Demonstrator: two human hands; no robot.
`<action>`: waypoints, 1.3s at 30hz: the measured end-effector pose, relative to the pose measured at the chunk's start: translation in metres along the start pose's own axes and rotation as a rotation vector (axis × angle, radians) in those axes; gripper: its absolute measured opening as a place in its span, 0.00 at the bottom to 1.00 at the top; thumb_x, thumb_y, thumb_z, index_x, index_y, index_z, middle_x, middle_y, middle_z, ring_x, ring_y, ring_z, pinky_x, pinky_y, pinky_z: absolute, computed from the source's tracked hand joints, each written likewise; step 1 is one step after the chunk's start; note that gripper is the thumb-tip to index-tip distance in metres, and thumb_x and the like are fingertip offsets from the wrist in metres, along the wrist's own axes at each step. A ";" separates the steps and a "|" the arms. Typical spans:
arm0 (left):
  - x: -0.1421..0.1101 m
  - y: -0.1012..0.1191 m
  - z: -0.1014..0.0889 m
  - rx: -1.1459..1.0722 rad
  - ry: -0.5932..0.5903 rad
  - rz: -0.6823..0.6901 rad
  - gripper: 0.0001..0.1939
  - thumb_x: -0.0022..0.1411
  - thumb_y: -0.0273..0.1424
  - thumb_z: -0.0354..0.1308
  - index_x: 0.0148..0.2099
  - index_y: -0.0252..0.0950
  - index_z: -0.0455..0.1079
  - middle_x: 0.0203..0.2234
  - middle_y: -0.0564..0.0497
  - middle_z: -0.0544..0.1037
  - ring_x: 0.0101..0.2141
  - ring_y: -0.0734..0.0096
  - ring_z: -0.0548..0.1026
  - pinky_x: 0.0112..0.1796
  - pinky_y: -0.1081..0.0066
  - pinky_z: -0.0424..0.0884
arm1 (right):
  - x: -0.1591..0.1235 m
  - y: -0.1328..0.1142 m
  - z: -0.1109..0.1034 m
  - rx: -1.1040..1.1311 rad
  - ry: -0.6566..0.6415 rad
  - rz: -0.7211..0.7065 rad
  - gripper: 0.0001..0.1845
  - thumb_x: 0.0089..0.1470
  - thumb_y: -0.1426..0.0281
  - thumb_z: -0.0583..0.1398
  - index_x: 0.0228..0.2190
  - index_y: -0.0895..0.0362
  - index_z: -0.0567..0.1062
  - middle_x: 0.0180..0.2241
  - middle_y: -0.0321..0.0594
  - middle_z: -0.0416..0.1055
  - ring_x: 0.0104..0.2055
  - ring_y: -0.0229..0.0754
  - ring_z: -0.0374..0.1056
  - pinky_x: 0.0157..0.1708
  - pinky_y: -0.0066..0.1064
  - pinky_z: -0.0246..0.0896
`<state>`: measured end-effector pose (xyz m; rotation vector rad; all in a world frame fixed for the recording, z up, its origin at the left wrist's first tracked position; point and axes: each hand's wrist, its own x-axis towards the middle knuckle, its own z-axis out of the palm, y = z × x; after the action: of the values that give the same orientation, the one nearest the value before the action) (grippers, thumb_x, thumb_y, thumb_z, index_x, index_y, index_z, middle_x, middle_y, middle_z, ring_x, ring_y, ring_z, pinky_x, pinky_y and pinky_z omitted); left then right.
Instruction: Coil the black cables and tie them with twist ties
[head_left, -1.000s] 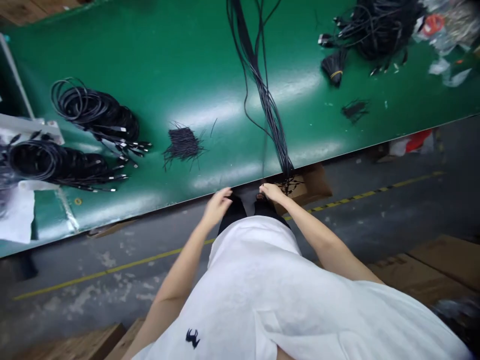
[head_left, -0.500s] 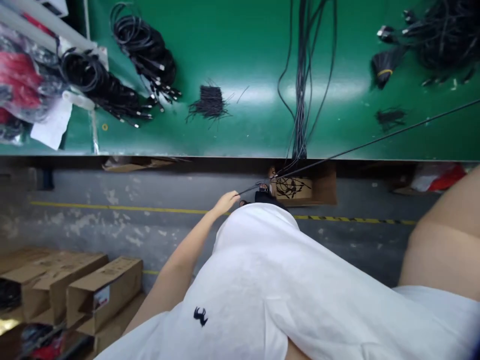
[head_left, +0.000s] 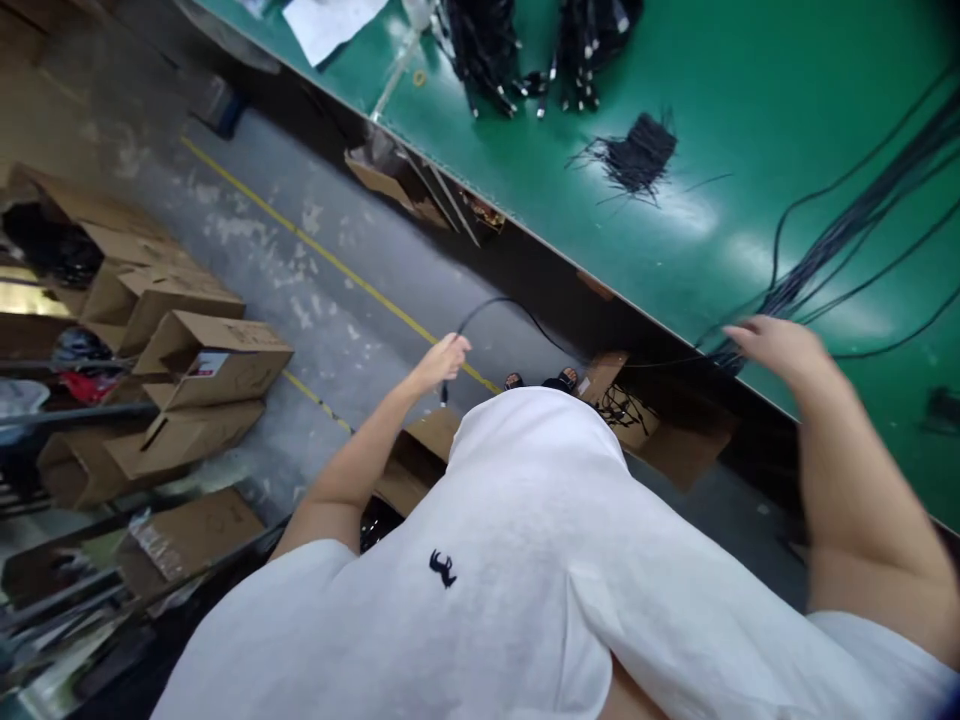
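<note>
My left hand (head_left: 442, 358) is closed on a thin black cable (head_left: 510, 305) that arcs up and runs right toward the edge of the green table (head_left: 555, 190). Its end hangs just below my fingers. My right hand (head_left: 772, 345) hovers over the table edge beside a bundle of long black cables (head_left: 847, 240). Its fingers are stretched out and the same thin cable seems to pass under them. A small heap of short black ties (head_left: 637, 155) lies on the table further left.
Coiled black cables (head_left: 525, 50) and a white sheet (head_left: 330, 20) lie at the table's far end. Open cardboard boxes (head_left: 202, 360) stand on the grey floor at left, another box (head_left: 652, 410) under the table edge. A yellow line (head_left: 337, 265) crosses the floor.
The view has swung left and tilted. My left hand has drawn the thin cable out to the left, and my right hand has come back into view at the table edge.
</note>
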<state>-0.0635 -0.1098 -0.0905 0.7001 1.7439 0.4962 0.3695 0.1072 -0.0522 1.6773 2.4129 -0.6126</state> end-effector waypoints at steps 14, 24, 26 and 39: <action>-0.034 0.035 -0.073 -0.431 0.408 0.274 0.21 0.75 0.37 0.39 0.46 0.35 0.73 0.20 0.57 0.68 0.19 0.81 0.65 0.18 0.81 0.62 | -0.036 -0.074 0.134 0.037 -0.195 -0.024 0.19 0.64 0.62 0.50 0.47 0.58 0.74 0.39 0.48 0.77 0.33 0.43 0.71 0.27 0.28 0.53; -0.032 0.051 0.065 -0.260 -0.603 0.316 0.21 0.66 0.46 0.57 0.46 0.32 0.76 0.32 0.45 0.81 0.39 0.68 0.77 0.47 0.67 0.70 | -0.020 -0.149 0.017 0.280 0.177 -0.441 0.20 0.66 0.59 0.52 0.40 0.56 0.80 0.40 0.40 0.78 0.42 0.41 0.72 0.40 0.29 0.60; -0.035 0.056 0.052 -0.349 -0.655 0.250 0.20 0.63 0.45 0.61 0.42 0.32 0.76 0.23 0.50 0.75 0.29 0.73 0.74 0.38 0.71 0.72 | -0.008 -0.130 0.012 0.320 0.237 -0.336 0.20 0.66 0.60 0.54 0.39 0.59 0.80 0.40 0.42 0.78 0.43 0.40 0.72 0.41 0.29 0.60; -0.061 0.079 -0.023 -0.964 0.047 0.290 0.21 0.74 0.43 0.40 0.46 0.40 0.72 0.13 0.61 0.48 0.11 0.81 0.48 0.11 0.79 0.48 | 0.008 -0.021 0.096 0.343 -0.048 -0.079 0.16 0.65 0.69 0.54 0.43 0.63 0.80 0.46 0.52 0.77 0.45 0.39 0.70 0.43 0.29 0.56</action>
<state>-0.0577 -0.0929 0.0101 0.2288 1.2200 1.4276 0.3359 0.0693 -0.1370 1.6626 2.4578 -1.1200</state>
